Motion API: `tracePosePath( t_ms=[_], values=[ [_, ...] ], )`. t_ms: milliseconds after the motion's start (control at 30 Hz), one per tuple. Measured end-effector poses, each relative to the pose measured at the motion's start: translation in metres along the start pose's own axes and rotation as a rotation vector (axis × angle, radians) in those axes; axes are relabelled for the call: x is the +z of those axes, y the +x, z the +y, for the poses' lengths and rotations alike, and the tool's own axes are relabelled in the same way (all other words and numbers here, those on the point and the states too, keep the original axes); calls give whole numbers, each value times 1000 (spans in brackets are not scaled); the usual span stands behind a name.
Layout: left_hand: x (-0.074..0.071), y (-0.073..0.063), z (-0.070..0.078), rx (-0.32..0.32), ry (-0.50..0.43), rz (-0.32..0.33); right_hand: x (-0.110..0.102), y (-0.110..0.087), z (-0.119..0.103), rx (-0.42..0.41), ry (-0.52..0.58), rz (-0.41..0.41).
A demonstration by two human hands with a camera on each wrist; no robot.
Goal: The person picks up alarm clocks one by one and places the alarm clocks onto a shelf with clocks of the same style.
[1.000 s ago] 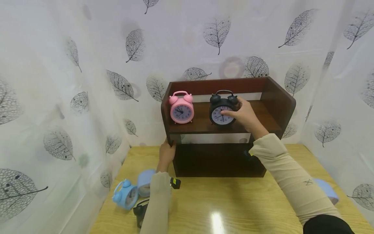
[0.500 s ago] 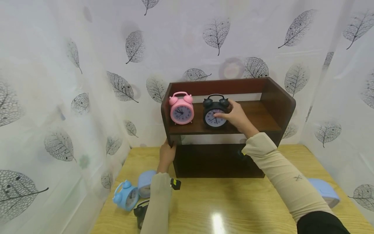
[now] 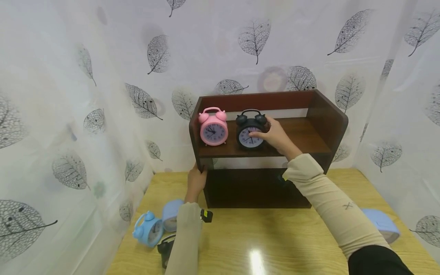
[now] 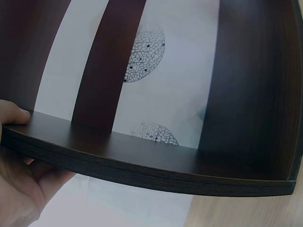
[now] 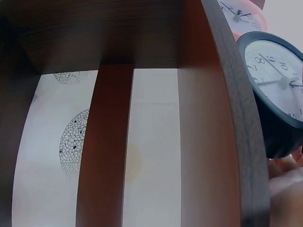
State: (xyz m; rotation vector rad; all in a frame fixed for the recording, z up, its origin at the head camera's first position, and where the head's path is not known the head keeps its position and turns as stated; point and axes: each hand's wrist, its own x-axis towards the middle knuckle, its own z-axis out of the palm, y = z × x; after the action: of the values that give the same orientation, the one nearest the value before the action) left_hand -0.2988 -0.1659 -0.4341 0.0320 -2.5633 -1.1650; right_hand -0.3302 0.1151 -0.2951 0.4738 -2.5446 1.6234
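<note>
My right hand [image 3: 279,138] holds a black twin-bell alarm clock [image 3: 246,139] on the upper shelf of a dark brown wooden rack [image 3: 259,189]. The thumb lies across the clock's white face, and the fingers reach behind its right side. A pink alarm clock [image 3: 214,133] stands to its left, a small gap between them. In the right wrist view the black clock [image 5: 277,71] overlaps the pink one, above the shelf board. Low on the rack's left side panel [image 4: 142,172], my left hand [image 4: 21,184] grips the edge, thumb inside and fingers outside.
On the table [image 3: 233,244] at left sit a light blue twin-bell clock [image 3: 148,229], a rounded pale blue clock [image 3: 170,214] and a black clock [image 3: 165,250] partly behind my left sleeve. Another pale blue clock [image 3: 381,225] lies at right. A leaf-patterned curtain [image 3: 220,46] surrounds the table.
My right hand has moved the black clock leftward along the upper shelf, closer to the pink clock. The left hand has stayed on the rack's side panel.
</note>
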Motion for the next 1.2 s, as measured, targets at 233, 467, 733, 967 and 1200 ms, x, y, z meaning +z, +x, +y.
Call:
tracePosePath(
  t_ms=[233, 467, 733, 967, 1200],
  values=[
    [-2, -1, 1, -11, 6, -2, -6, -6, 4, 26, 41, -54],
    [-1, 1, 1, -27, 3, -5, -6, -8, 3, 51, 76, -65],
    [0, 0, 1, -12, -3, -9, -2, -4, 3, 27, 83, -51],
    [-1, -1, 2, -10, -2, -13, 4, 1, 2, 23, 119, -54],
    [0, 0, 2, -10, -2, -4, 8, 8, 1, 21, 113, -41]
  ],
)
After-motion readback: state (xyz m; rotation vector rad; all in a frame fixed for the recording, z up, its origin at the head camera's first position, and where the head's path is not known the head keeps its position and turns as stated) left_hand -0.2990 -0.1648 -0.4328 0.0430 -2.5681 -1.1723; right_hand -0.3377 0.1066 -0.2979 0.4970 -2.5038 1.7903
